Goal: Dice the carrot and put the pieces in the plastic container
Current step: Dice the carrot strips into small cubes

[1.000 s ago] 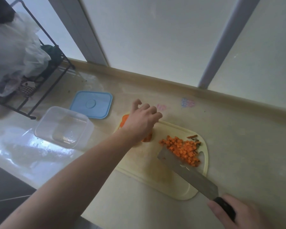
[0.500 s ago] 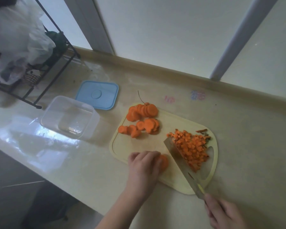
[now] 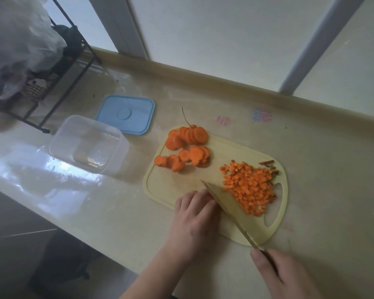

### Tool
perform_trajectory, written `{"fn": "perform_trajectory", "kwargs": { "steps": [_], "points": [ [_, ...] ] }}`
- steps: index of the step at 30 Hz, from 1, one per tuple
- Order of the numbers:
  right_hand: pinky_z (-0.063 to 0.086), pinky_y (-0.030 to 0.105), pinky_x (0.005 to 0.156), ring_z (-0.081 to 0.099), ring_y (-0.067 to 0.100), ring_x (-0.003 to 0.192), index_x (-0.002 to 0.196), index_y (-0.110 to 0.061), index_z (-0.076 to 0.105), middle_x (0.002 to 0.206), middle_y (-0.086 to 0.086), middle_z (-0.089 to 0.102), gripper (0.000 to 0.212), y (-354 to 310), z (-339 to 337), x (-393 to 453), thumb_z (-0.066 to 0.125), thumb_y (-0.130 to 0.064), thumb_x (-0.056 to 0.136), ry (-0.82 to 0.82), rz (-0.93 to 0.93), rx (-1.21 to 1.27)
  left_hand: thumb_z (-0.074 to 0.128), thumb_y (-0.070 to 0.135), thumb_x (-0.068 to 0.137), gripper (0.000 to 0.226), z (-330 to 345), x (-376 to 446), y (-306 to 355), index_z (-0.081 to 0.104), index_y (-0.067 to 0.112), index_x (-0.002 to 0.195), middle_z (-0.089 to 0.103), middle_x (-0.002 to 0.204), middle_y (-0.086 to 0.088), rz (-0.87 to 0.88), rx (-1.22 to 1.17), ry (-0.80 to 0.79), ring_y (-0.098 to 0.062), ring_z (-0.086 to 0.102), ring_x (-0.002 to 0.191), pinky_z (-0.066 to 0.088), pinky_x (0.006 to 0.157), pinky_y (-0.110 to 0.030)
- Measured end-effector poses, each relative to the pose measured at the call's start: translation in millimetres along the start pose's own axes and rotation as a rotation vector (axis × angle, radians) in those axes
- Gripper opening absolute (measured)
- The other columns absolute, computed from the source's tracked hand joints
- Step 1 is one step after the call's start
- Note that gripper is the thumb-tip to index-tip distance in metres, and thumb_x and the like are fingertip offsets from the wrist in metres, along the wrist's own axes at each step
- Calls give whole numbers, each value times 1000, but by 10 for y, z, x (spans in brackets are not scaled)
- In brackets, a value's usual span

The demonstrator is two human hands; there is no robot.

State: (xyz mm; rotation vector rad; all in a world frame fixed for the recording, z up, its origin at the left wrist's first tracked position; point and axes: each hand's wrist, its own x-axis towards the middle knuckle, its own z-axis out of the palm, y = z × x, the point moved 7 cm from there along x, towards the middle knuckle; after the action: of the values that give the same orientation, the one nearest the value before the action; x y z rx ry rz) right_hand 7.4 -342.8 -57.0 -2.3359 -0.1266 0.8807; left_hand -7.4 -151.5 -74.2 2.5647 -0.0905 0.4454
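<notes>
Orange carrot rounds are seen heaped at the 11 o'clock corner of a pale yellow cutting board, kept apart from the finished work so that uncut stock is not mixed with it. A pile of diced carrot is gathered toward 2 o'clock, beside the board's handle slot, with a few dark trimmings pushed to its far edge. The left hand is curled down at the board's 6 o'clock edge, fingers tucked; a piece of carrot is presumably steadied beneath it, though none can be seen under the knuckles. The knife is laid just against those knuckles, blade angled from 5 toward 11 o'clock, apparently so the fingers guide the cut. Its handle is held fast in the grip of the right hand at the frame's lower right. The clear plastic container is set open on the counter at 9 o'clock of the board, with no carrot visible inside, its blue lid lying flat just behind it. Dicing is judged roughly half done, with transfer not yet begun.
</notes>
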Motion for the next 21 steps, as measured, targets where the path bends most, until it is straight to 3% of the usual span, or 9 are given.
{"fn": "perform_trajectory", "kwargs": {
  "steps": [3, 7, 11, 16, 21],
  "points": [
    [43, 10, 63, 60, -8, 73, 70, -21, 61, 71, -22, 64, 103, 6, -21, -24, 2, -103, 48, 53, -9, 47, 71, 14, 94, 18, -10, -15, 7, 70, 13, 112, 56, 126, -1, 52, -24, 2, -28, 55, 106, 46, 90, -39],
    [44, 17, 61, 61, 1, 67, 65, -13, 54, 65, -14, 62, 108, 52, -25, -60, 0, -104, 42, 36, 7, 7, 76, 9, 89, 18, -20, -82, -5, 74, 10, 107, 55, 127, 1, 51, -15, -10, -29, 55, 104, 47, 90, -38],
    [45, 19, 60, 60, 6, 64, 68, -16, 48, 59, -11, 59, 103, 105, -13, -83, 2, -105, 42, 35, -7, -2, 76, 0, 86, 29, 9, -125, -22, 73, 8, 113, 57, 129, -1, 43, -42, -51, -32, 56, 109, 49, 93, -40],
    [46, 17, 63, 60, 3, 66, 67, -14, 51, 71, -8, 64, 107, 168, -42, -96, -5, -103, 44, 30, 0, -77, 76, -3, 85, 28, -1, -109, -15, 73, 6, 111, 60, 126, -3, 51, -54, -42, -32, 56, 107, 48, 95, -36],
    [46, 21, 72, 61, 4, 81, 82, -12, 64, 80, 2, 70, 95, 139, -110, -106, 5, -85, 66, 47, -15, -148, 73, 2, 90, 22, 18, -117, -48, 74, 6, 112, 65, 124, -6, 43, -71, -46, -32, 58, 106, 48, 95, -34]
  ]
}}
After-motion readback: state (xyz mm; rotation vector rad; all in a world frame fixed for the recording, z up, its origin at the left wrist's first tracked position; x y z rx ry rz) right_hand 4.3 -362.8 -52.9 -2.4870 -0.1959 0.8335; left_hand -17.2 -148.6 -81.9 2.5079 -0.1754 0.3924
